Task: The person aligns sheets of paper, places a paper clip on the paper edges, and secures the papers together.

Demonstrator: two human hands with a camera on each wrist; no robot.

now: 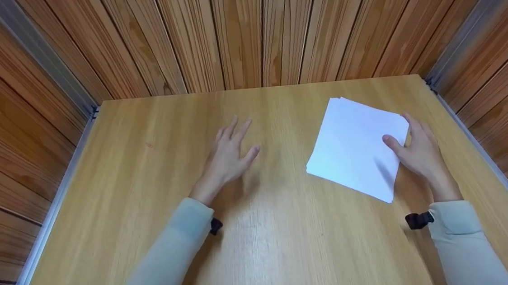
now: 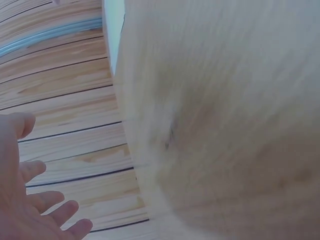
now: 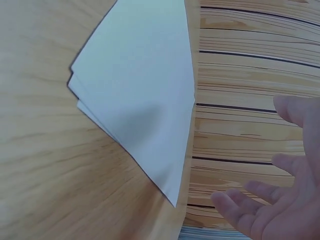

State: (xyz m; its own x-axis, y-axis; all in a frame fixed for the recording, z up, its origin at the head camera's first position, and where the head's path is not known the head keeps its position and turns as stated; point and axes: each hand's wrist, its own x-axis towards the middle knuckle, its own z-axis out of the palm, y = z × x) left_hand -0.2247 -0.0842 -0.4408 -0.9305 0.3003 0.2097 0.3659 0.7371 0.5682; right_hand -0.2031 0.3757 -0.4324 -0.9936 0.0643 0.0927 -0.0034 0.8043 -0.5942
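A small stack of white paper sheets [image 1: 354, 148] lies askew on the right half of the wooden table, its edges slightly out of line. My right hand [image 1: 420, 150] hovers at the stack's right edge, thumb overlapping the paper in the head view. In the right wrist view that hand [image 3: 280, 200] has its fingers spread and relaxed, apart from the sheets [image 3: 145, 90], with nothing in its grasp. Left of the stack, my left hand [image 1: 228, 156] is held over the table with fingers extended and holds nothing. The left wrist view shows its loose fingers [image 2: 47, 201] too.
The light wooden table [image 1: 267, 259] reaches back to a wood-plank wall [image 1: 241, 34]. Plank side walls [image 1: 8, 134] and metal rails [image 1: 46, 213] border it left and right. Dark wrist cameras [image 1: 419, 220] sit at both cuffs.
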